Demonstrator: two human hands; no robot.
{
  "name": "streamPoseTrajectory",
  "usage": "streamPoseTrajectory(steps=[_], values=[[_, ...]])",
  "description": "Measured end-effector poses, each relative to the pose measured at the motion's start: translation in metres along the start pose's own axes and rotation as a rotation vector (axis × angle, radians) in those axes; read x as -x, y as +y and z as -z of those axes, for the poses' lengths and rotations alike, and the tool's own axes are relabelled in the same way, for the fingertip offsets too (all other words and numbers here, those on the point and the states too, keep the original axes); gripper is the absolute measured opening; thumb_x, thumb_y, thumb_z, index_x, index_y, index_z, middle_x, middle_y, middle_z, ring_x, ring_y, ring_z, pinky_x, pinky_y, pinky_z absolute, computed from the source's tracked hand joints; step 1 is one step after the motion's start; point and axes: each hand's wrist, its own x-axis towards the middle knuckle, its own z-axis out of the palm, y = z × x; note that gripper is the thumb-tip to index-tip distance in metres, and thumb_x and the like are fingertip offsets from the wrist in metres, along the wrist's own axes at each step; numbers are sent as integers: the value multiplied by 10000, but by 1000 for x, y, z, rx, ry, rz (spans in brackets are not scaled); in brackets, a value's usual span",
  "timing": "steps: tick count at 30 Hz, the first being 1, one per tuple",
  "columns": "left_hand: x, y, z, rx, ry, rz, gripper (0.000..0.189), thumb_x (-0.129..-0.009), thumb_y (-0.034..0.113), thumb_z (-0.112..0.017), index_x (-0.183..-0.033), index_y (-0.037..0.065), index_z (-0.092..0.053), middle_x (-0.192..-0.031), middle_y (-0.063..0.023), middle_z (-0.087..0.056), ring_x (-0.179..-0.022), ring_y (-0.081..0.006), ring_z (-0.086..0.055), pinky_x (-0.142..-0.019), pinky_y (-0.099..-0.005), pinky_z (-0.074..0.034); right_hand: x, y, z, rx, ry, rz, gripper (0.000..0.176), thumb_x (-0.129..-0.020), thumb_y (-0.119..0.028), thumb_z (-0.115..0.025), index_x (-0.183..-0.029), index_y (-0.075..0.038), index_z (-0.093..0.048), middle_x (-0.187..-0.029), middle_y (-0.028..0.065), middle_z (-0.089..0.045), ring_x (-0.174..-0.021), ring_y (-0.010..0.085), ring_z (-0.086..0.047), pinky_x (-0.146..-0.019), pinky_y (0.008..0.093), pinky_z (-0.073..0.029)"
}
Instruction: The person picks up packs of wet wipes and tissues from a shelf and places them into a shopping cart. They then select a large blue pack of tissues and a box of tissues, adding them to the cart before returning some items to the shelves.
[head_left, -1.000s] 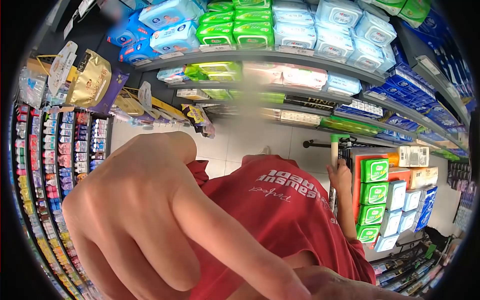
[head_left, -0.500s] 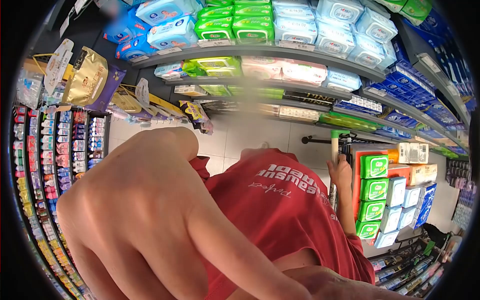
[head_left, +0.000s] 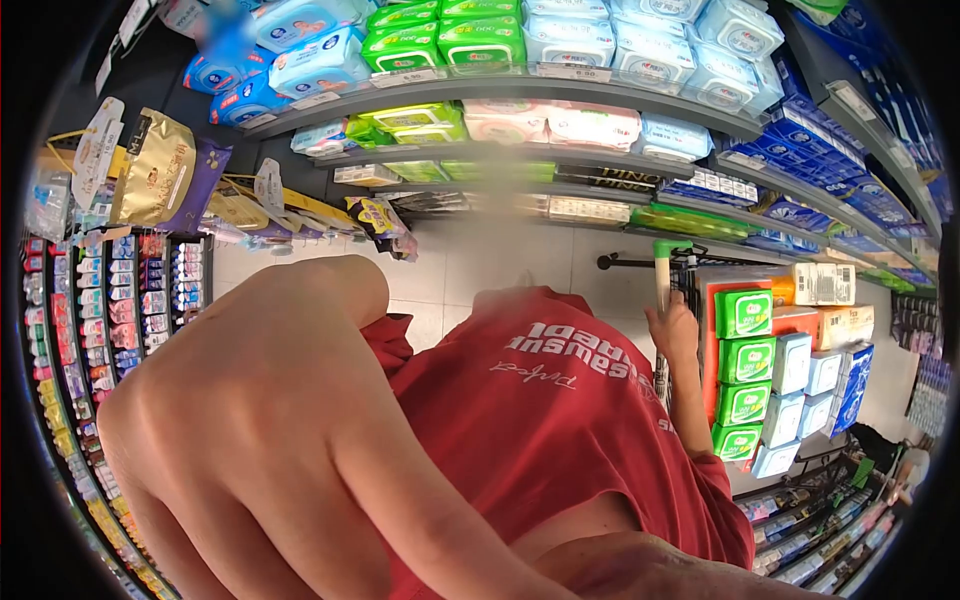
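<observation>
Very close to the camera, my left hand (head_left: pixel 240 410) fills the lower left with its back showing. Its fingers reach down past the bottom edge, the index finger apart from the others; the fingertips are out of frame, and I see no object in it. At the right, my right hand (head_left: pixel 676 328) is wrapped round the pale, green-ended handle (head_left: pixel 662 270) of a shopping cart. Beside that hand, the cart holds a column of green wipe packs (head_left: pixel 746 361), light blue packs (head_left: pixel 791 364) and a dark blue pack (head_left: pixel 851 388). My red shirt (head_left: pixel 540 400) lies between both hands.
Shelves (head_left: pixel 560 90) with wipes and tissue packs run across the top and right. Gold pouches (head_left: pixel 158 170) hang at the upper left, above racks of small bottles (head_left: pixel 120 310). Pale floor tiles (head_left: pixel 440 270) show in the aisle. Another rack (head_left: pixel 810 530) stands at the lower right.
The shelves and hanging pouches have shifted up and left in view. My left hand appears slightly further left. My right hand stays on the cart handle, a little higher in view.
</observation>
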Motion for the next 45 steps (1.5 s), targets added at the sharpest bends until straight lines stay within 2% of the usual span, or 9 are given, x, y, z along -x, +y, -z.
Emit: streamPoseTrajectory(steps=[10, 15, 19, 23, 28, 30, 33, 40, 45], values=[[20, -6, -7, -169, 242, -154, 236, -739, -88, -559, -569, 63, -621, -495, -61, -578, -442, -132, -571, -911, -507, -563, -5, -4, -3, 31, 1, 8, 501, -793, -297, -742, -1038, 67, -499, -877, 310, -660, -821, 462, -661, -724, 509, -538], [72, -30, 32, 33, 177, 44, 250, -885, 224, -662, -836, -13, -722, -758, -185, -701, -571, -196, -617, -609, -387, -567, -6, -14, 1, 38, -9, 5, 513, -792, -310, -745, -1029, 57, -477, -867, 311, -658, -806, 459, -663, -707, 504, -543], [165, -70, 38, -49, 796, 825, 141, -884, 114, -691, -966, 1, -674, -838, -74, -668, -676, -106, -596, -614, -244, -460, -7, -18, 0, 81, 5, 0, 523, -794, -316, -748, -1015, 51, -448, -837, 301, -660, -790, 448, -671, -697, 492, -550], [299, -120, 38, -614, 590, 1576, 246, -900, 286, -691, -867, 43, -685, -769, -15, -641, -652, -64, -517, -575, -247, -397, -14, -24, 0, 121, -20, -22, 552, -787, -321, -756, -1020, 61, -432, -826, 292, -665, -790, 441, -676, -702, 484, -555], [586, -91, -1, -1072, 284, 1905, 391, -915, 380, -528, -943, 42, -722, -982, -210, -687, -928, -402, -642, -829, -491, -498, -21, -32, -1, 144, -41, -42, 560, -778, -321, -765, -1035, 58, -442, -837, 284, -669, -798, 431, -680, -708, 473, -558], [614, -41, -20, -1021, 367, 2402, 416, -847, 382, -539, -893, 13, -725, -953, -215, -691, -931, -395, -652, -856, -486, -503, -24, -32, -6, 163, -54, -61, 552, -775, -308, -766, -1047, 51, -447, -846, 273, -673, -795, 422, -683, -707, 471, -559], [649, 3, -35, -1013, 189, 2365, 443, -829, 417, -549, -829, 8, -718, -924, -209, -695, -913, -390, -659, -849, -483, -510, -26, -33, -11, 215, -79, -84, 537, -766, -281, -771, -1065, 34, -455, -861, 249, -678, -786, 406, -687, -702, 466, -561], [621, 0, -12, -1091, 527, 2291, 248, -748, 309, -675, -814, 71, -694, -900, -172, -690, -897, -355, -648, -822, -449, -516, -21, -58, -19, 242, -80, -135, 402, -758, -98, -684, -1080, -18, -457, -851, 229, -666, -801, 411, -677, -687, 479, -552], [664, -95, 31, -1307, 265, 1711, 183, -775, 166, -671, -914, 48, -675, -931, -152, -663, -893, -338, -632, -799, -476, -502, -9, -80, -26, 154, 8, -162, 416, -787, -135, -700, -1111, -45, -456, -909, 218, -657, -790, 427, -667, -663, 497, -543]])
